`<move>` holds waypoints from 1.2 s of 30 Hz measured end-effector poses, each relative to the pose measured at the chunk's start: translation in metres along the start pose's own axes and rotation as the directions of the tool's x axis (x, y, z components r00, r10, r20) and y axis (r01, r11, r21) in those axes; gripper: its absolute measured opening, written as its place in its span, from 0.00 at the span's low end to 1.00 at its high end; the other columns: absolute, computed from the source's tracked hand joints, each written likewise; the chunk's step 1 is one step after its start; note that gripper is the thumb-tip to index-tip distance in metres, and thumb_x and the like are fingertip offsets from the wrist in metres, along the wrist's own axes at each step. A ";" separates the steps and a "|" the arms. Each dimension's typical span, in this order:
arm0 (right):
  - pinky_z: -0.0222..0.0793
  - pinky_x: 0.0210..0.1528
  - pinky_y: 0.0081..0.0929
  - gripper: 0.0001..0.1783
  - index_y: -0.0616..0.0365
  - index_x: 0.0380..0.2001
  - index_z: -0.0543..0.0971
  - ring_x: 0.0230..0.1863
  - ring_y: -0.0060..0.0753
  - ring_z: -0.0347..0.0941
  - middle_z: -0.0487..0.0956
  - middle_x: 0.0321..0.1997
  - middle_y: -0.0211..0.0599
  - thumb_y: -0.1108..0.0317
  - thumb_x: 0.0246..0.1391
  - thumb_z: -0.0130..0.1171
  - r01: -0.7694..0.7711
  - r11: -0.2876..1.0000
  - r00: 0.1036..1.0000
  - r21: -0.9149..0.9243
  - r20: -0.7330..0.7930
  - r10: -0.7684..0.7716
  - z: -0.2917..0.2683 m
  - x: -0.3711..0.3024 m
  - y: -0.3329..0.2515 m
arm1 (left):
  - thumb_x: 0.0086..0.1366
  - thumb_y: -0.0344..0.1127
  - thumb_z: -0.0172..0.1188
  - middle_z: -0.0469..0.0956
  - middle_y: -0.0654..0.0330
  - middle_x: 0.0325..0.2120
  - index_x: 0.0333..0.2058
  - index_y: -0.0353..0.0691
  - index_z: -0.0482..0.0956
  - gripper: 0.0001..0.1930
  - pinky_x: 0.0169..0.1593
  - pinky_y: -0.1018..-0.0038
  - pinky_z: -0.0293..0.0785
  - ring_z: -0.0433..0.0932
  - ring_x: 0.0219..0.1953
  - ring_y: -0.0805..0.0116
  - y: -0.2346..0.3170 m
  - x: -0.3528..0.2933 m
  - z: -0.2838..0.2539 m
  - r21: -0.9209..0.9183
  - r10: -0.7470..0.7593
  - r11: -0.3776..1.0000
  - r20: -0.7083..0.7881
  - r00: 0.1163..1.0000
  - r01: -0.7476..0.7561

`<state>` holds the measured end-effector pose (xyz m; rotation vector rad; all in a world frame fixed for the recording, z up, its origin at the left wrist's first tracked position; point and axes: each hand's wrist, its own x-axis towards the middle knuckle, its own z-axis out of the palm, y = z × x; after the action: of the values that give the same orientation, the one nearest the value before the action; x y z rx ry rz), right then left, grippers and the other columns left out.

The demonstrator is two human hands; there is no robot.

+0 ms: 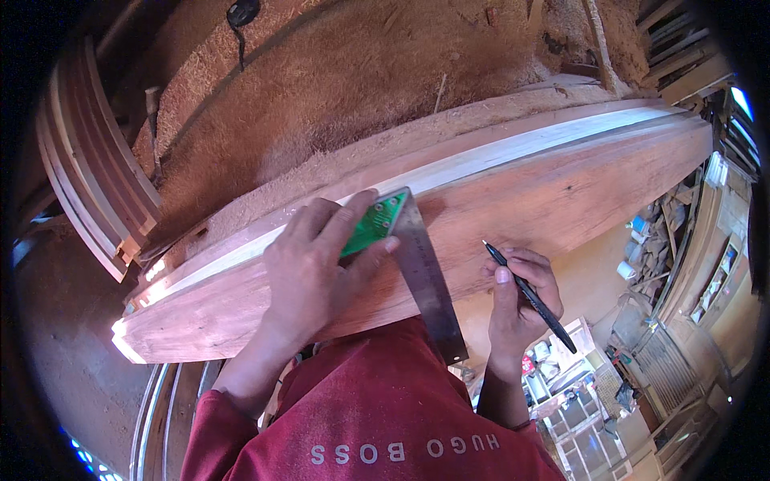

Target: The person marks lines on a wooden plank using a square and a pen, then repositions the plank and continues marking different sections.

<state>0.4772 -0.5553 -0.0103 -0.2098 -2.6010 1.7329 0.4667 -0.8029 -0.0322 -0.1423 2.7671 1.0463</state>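
A long reddish wooden plank (529, 200) lies crosswise in front of me, its pale far edge catching the light. My left hand (313, 256) grips the green handle of a try square (425, 268), with the handle along the plank's far edge. The square's metal blade crosses the plank's face toward me, its end reaching past the near edge. In my right hand (525, 301) is a black pen (533, 298), held between thumb and fingers. Its tip points at the plank face, to the right of the blade; I cannot tell whether it touches.
Sawdust (321, 96) covers the ground beyond the plank. Curved strips of wood (96, 152) are stacked at the far left. At right stand scrap wood (662, 232) and a white bucket (626, 270). Pale wooden frames (589, 433) lie at lower right.
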 end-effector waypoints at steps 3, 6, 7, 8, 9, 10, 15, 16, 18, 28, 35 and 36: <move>0.85 0.43 0.29 0.06 0.68 0.39 0.78 0.42 0.39 0.84 0.80 0.44 0.53 0.80 0.59 0.65 0.045 0.996 0.999 -0.082 0.035 -0.042 0.010 0.001 -0.002 | 0.58 0.52 0.74 0.76 0.60 0.32 0.54 0.47 0.83 0.28 0.32 0.65 0.77 0.79 0.33 0.62 0.000 0.001 0.010 0.031 0.137 0.990 -0.061 0.989 -0.135; 0.87 0.42 0.31 0.06 0.69 0.41 0.76 0.39 0.39 0.84 0.78 0.44 0.55 0.79 0.63 0.62 0.088 0.985 0.995 -0.150 0.059 -0.080 0.013 0.001 0.003 | 0.55 0.50 0.76 0.79 0.57 0.33 0.55 0.45 0.82 0.30 0.36 0.62 0.78 0.80 0.35 0.58 0.010 0.006 0.013 0.035 0.106 0.994 -0.017 0.994 -0.105; 0.87 0.42 0.31 0.07 0.69 0.41 0.76 0.40 0.40 0.84 0.78 0.45 0.56 0.79 0.63 0.62 0.087 0.982 0.995 -0.167 0.054 -0.079 0.013 0.001 0.004 | 0.55 0.50 0.76 0.79 0.57 0.33 0.55 0.45 0.82 0.30 0.36 0.62 0.78 0.80 0.35 0.58 0.013 0.008 0.014 0.030 0.107 0.994 -0.014 0.994 -0.106; 0.87 0.42 0.31 0.07 0.69 0.41 0.76 0.40 0.40 0.84 0.78 0.45 0.56 0.79 0.63 0.62 0.082 0.982 0.996 -0.172 0.051 -0.074 0.014 0.002 0.004 | 0.56 0.50 0.76 0.79 0.57 0.33 0.56 0.45 0.82 0.30 0.36 0.62 0.78 0.80 0.35 0.58 0.015 0.010 0.014 0.041 0.110 0.993 0.001 0.994 -0.110; 0.87 0.42 0.31 0.07 0.70 0.41 0.76 0.40 0.41 0.84 0.78 0.45 0.57 0.79 0.63 0.62 0.089 0.983 0.996 -0.157 0.037 -0.084 0.016 0.004 0.002 | 0.56 0.51 0.75 0.79 0.57 0.34 0.56 0.45 0.82 0.31 0.36 0.62 0.78 0.80 0.36 0.58 0.016 0.011 0.015 0.053 0.112 0.992 0.015 0.994 -0.113; 0.87 0.43 0.32 0.07 0.70 0.41 0.76 0.40 0.41 0.84 0.78 0.45 0.57 0.79 0.62 0.63 0.097 0.985 0.995 -0.142 0.022 -0.094 0.019 0.006 0.001 | 0.56 0.51 0.75 0.79 0.57 0.34 0.56 0.45 0.82 0.31 0.36 0.62 0.78 0.80 0.36 0.58 0.016 0.011 0.016 0.049 0.113 0.992 0.020 0.993 -0.114; 0.80 0.47 0.28 0.06 0.67 0.37 0.82 0.46 0.37 0.83 0.83 0.43 0.49 0.83 0.56 0.67 -0.032 0.999 0.999 -0.019 -0.028 0.031 0.029 0.013 -0.009 | 0.56 0.50 0.76 0.79 0.57 0.35 0.56 0.44 0.81 0.31 0.36 0.63 0.79 0.80 0.36 0.58 0.014 0.013 0.019 0.055 0.145 0.988 0.015 0.989 -0.145; 0.80 0.47 0.28 0.06 0.67 0.38 0.82 0.46 0.36 0.83 0.83 0.42 0.48 0.83 0.56 0.67 -0.020 0.999 1.000 -0.041 0.005 0.021 0.028 0.014 -0.008 | 0.56 0.50 0.76 0.79 0.57 0.35 0.56 0.44 0.81 0.31 0.36 0.63 0.79 0.80 0.36 0.58 0.014 0.013 0.019 0.056 0.146 0.988 0.020 0.989 -0.147; 0.80 0.47 0.28 0.07 0.67 0.38 0.83 0.45 0.36 0.83 0.84 0.42 0.47 0.83 0.55 0.67 -0.055 0.998 0.998 -0.023 -0.008 0.055 0.031 0.015 -0.010 | 0.56 0.50 0.76 0.79 0.57 0.35 0.57 0.43 0.82 0.32 0.37 0.63 0.79 0.80 0.36 0.58 0.015 0.014 0.019 0.049 0.141 0.989 0.017 0.990 -0.142; 0.79 0.45 0.29 0.09 0.63 0.37 0.84 0.42 0.38 0.84 0.86 0.40 0.44 0.80 0.51 0.71 -0.074 0.991 0.997 -0.114 -0.020 0.072 0.029 0.016 -0.003 | 0.60 0.55 0.72 0.75 0.61 0.33 0.57 0.47 0.82 0.30 0.31 0.68 0.76 0.76 0.31 0.64 0.010 0.015 0.024 0.059 0.185 0.981 -0.012 0.983 -0.184; 0.79 0.44 0.28 0.10 0.63 0.37 0.84 0.42 0.38 0.84 0.86 0.39 0.43 0.81 0.51 0.71 -0.078 0.993 0.997 -0.089 -0.026 0.076 0.030 0.017 -0.001 | 0.56 0.51 0.75 0.79 0.56 0.34 0.57 0.43 0.82 0.32 0.36 0.63 0.79 0.80 0.36 0.58 0.015 0.016 0.019 0.014 0.126 0.992 0.049 0.991 -0.127; 0.79 0.43 0.28 0.10 0.62 0.37 0.84 0.42 0.38 0.84 0.86 0.39 0.43 0.81 0.51 0.71 -0.068 0.992 0.998 -0.109 -0.020 0.066 0.029 0.016 0.000 | 0.56 0.51 0.75 0.79 0.56 0.34 0.57 0.43 0.82 0.32 0.36 0.63 0.79 0.80 0.36 0.58 0.015 0.016 0.019 0.013 0.125 0.992 0.046 0.991 -0.125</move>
<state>0.4585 -0.5803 -0.0225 -0.3143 -2.7102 1.6004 0.4516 -0.7792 -0.0397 0.0569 2.7733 1.0430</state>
